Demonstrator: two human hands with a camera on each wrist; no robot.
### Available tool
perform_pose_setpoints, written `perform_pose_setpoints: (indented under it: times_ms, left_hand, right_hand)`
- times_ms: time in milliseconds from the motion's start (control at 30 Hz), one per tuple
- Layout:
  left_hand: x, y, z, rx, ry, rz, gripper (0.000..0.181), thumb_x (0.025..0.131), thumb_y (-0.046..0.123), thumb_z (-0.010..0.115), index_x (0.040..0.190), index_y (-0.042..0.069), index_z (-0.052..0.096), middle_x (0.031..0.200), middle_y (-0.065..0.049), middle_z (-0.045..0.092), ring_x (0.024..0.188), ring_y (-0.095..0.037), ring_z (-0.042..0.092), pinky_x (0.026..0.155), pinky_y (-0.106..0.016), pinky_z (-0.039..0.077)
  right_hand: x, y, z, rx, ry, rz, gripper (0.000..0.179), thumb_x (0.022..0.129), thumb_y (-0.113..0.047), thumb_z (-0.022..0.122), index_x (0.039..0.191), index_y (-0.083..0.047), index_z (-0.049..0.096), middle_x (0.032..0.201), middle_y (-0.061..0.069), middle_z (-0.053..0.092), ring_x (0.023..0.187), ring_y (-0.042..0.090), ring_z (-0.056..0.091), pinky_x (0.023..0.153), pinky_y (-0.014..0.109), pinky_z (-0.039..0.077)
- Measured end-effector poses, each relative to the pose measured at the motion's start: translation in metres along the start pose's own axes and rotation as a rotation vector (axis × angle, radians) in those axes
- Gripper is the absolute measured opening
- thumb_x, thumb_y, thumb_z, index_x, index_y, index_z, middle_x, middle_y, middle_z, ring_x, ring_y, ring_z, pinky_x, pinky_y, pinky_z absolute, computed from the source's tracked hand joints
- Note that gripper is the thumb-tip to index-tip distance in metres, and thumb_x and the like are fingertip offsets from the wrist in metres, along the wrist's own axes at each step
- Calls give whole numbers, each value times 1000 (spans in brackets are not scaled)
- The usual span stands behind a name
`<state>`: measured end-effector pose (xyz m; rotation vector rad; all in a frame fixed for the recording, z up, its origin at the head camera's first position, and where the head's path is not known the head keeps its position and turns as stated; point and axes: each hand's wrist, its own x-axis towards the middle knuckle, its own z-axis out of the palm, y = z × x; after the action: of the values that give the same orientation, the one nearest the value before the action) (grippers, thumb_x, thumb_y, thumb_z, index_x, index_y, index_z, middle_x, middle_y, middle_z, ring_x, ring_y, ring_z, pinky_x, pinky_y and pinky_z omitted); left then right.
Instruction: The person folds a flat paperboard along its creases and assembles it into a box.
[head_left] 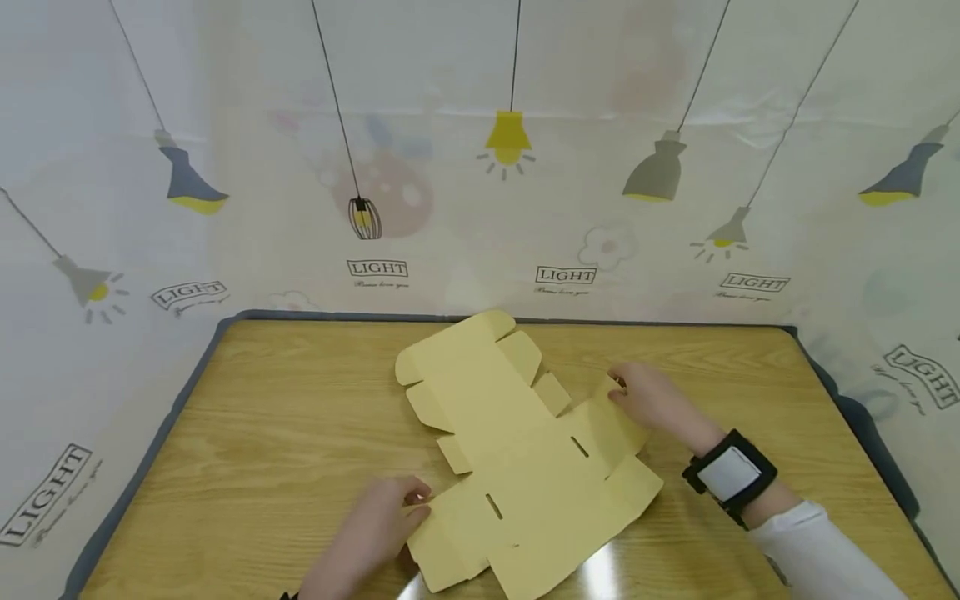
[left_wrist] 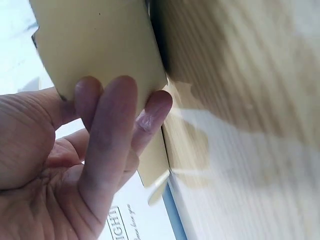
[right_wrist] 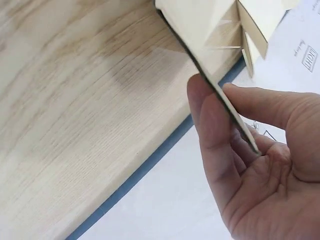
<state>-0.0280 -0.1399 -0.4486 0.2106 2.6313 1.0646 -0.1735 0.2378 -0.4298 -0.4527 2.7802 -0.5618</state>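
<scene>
An unfolded yellow cardboard box lies tilted across the table, with rounded flaps at its far end and two narrow slots nearer the person. At its left side flap, my left hand pinches the edge; the left wrist view shows fingers and thumb on either face of the cardboard. My right hand grips the right side flap, which is bent up from the table. In the right wrist view the cardboard edge runs between the thumb and fingers of the right hand.
The wood-grain table has a dark grey border round it. Behind and beside it hangs a pale sheet printed with lamps and the word LIGHT. A black wrist strap sits on the right wrist.
</scene>
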Motion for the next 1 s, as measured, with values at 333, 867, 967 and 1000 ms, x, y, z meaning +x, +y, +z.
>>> perform_pose_setpoints:
  times_ms: [333,867,967,1000]
  left_hand:
    - [-1,10,0,72,91,67,22,96,15,75,115,4,74,103,-11,79,87,-22,73,69,-28,60]
    - [56,30,-63,226,277,105,56,105,32,66,149,1,54,152,-26,57,128,-47,65,101,-59,58]
    - [74,23,-69,214,211,70,60,106,31,64,153,-2,48,156,-30,51,136,-50,58,108,-62,53]
    - [80,19,-70,207,191,58,62,106,30,63,155,-4,44,158,-32,47,141,-51,53,113,-64,50]
  right_hand:
    - [-3,9,-2,90,60,48,51,105,-23,63,144,10,55,133,35,66,117,48,67,92,57,60]
    - [-110,19,25,294,166,157,71,104,-37,67,150,12,46,136,32,65,119,45,68,87,50,65]
    - [-116,20,31,320,124,179,66,103,-37,68,147,10,52,126,25,72,109,35,74,84,43,65]
    - [-117,21,34,324,110,190,64,103,-37,68,146,9,54,125,24,73,106,31,75,83,40,65]
